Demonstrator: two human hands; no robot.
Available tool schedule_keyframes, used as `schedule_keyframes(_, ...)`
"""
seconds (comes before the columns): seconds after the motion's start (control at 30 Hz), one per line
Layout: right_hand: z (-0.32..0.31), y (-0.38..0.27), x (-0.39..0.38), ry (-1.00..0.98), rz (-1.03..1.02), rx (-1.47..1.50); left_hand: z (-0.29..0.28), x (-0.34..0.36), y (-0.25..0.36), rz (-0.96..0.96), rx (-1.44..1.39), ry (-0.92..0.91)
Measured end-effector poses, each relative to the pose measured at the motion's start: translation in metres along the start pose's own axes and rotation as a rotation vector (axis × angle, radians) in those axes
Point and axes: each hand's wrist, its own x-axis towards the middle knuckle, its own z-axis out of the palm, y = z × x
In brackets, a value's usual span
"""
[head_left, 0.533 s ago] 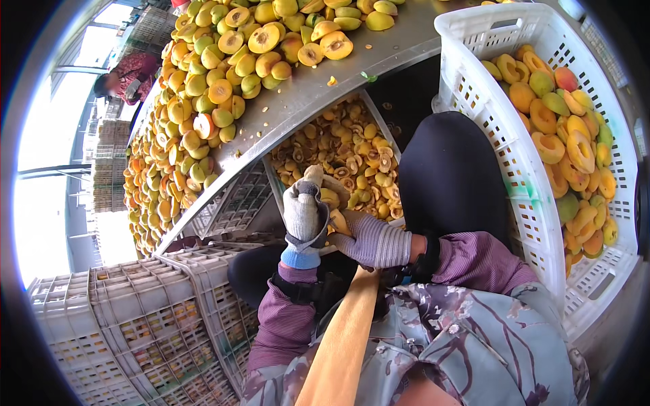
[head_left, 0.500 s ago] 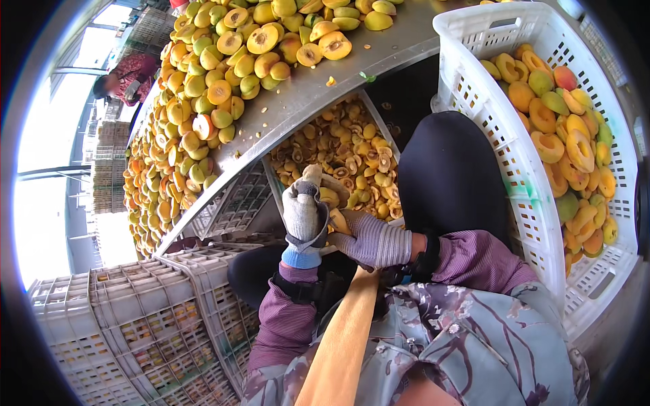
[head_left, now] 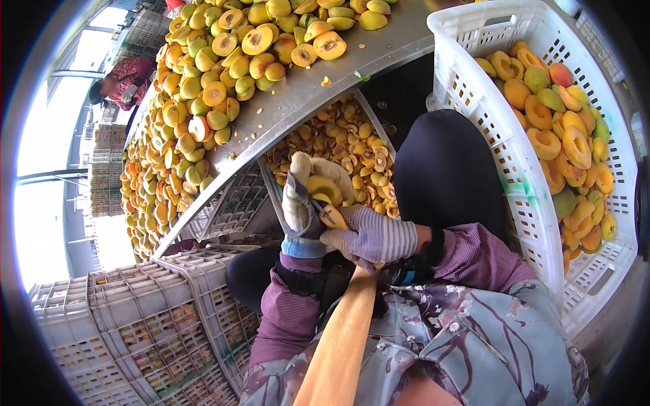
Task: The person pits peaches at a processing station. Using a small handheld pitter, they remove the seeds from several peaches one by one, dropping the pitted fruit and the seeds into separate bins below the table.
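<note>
My left hand [head_left: 299, 203], in a pale grey-white work glove, is curled around a yellow stone-fruit half [head_left: 325, 189] with its hollow facing up. My right hand [head_left: 372, 235], in a striped lilac glove, is closed on a short tan, wooden-looking tool [head_left: 332, 216] with a dark metal strip. That tool's tip is just below the fruit half; whether they touch I cannot tell. Both hands are close together above a bin of pits and fruit scraps [head_left: 349, 145]. The right fingers are partly hidden.
A metal table [head_left: 271, 122] holds a large heap of halved fruit [head_left: 203, 88]. At my right stands a white perforated crate [head_left: 494, 145] with pitted halves [head_left: 569, 135]. Stacked crates [head_left: 135, 325] stand at the left. Another person [head_left: 128, 81] is at the table's far left.
The left hand has opened out somewhat and turned, showing the fruit half's hollow. The tool in my right hand now shows more clearly. The view has shifted slightly.
</note>
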Motion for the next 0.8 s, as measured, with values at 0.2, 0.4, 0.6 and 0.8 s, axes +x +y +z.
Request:
schedule_keyframes(0.2, 0.005, 0.003, -0.004, 0.103, -0.193, -0.356, -0.038, 0.003, 0.001, -0.029, -0.576, -0.04)
schedule_keyframes(0.4, 0.003, 0.007, 0.002, -0.001, 0.218, 0.282, -0.06, -0.006, 0.021, 0.057, -0.496, 0.072)
schedule_keyframes(0.6, 0.005, 0.062, 0.026, 0.552, -0.255, -0.778, -0.064, 0.011, 0.028, 0.176, -0.426, 0.223)
schedule_keyframes(0.8, 0.006, 0.066, 0.039, 0.416, 0.093, -1.31, -0.018, 0.034, 0.035, 0.311, -0.453, 0.188)
